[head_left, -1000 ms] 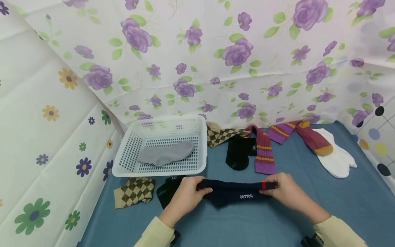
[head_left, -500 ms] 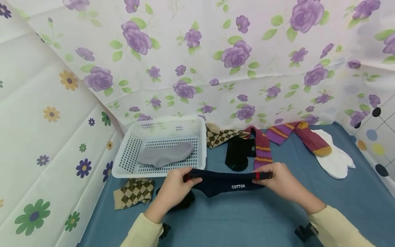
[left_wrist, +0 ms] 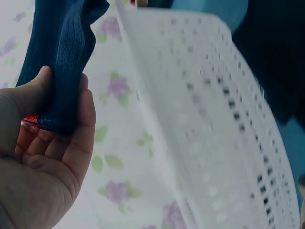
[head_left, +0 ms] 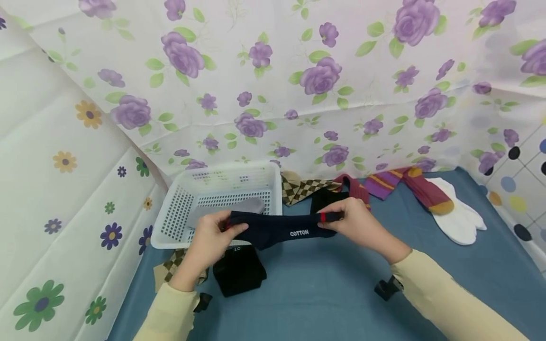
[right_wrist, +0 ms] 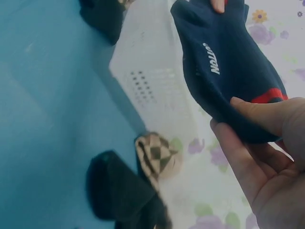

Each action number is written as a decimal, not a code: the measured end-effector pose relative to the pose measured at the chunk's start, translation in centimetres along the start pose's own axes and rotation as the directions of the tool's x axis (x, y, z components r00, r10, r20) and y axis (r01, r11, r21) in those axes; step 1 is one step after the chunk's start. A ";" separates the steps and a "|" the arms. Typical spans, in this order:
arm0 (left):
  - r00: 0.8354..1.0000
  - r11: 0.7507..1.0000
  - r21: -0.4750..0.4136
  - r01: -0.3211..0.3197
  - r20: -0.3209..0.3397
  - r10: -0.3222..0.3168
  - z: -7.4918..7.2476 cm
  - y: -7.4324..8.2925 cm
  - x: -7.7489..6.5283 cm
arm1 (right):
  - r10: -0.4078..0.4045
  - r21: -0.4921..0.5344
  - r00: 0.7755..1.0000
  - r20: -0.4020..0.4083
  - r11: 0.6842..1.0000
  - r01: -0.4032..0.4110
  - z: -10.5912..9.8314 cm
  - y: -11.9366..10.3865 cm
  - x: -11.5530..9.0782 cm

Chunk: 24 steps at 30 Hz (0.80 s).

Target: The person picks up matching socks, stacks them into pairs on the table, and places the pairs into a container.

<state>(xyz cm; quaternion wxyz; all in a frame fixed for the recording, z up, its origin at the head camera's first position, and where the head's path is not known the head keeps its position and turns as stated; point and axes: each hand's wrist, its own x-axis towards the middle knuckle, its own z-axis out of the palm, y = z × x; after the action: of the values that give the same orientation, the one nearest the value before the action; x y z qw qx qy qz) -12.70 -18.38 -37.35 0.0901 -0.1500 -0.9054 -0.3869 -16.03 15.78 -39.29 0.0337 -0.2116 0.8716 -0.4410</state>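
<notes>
A navy sock (head_left: 277, 229) with a red stripe and the word COTTON is stretched sideways between both hands, held in the air before the basket's front right side. My left hand (head_left: 213, 239) pinches one end, thumb in front; the left wrist view shows that end of the navy sock (left_wrist: 62, 62) between thumb and fingers. At the red-striped end, my right hand (head_left: 356, 225) pinches the fabric, and the right wrist view shows the printed face of the sock (right_wrist: 228, 62). Behind the left hand, the white plastic basket (head_left: 279, 189) holds a grey sock (head_left: 251, 205), partly hidden.
A black sock (head_left: 239, 272) and a checkered sock (head_left: 164, 273) lie in front of the basket. To its right are another checkered sock (head_left: 313, 188), a black sock (head_left: 326, 199), maroon-purple striped socks (head_left: 384, 182) and white socks (head_left: 462, 218). Flowered sheets rise behind the blue table surface (head_left: 315, 293).
Both hands have moved left and up toward the basket with the stretched navy sock. The black sock in front of the basket now shows more fully.
</notes>
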 end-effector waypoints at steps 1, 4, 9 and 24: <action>1.000 1.000 0.007 0.003 -0.016 -0.003 -0.4 -0.2 0.2 | -0.002 0.003 1.000 -0.001 1.000 0.002 0.2 -0.4 0.5; 0.999 0.999 0.022 0.026 -0.044 -0.025 -1.5 -1.0 0.6 | -0.020 0.011 1.000 -0.003 1.000 0.020 0.8 -1.1 1.8; 0.995 0.996 0.037 0.080 -0.063 -0.078 -3.1 -2.4 1.1 | -0.055 -0.002 0.998 -0.007 0.998 0.055 2.0 -1.7 4.1; 0.959 0.957 0.079 0.278 -0.086 -0.272 -7.5 -7.8 2.7 | -0.047 0.041 0.997 0.066 0.998 0.044 6.4 -4.3 10.9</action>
<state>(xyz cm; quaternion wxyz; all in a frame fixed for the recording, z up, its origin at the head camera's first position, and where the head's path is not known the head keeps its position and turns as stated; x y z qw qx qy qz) -17.53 -28.40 -36.76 0.0758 -0.0038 -0.9299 -0.3598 -22.90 4.32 -38.41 0.0570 -0.2452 0.8560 -0.4515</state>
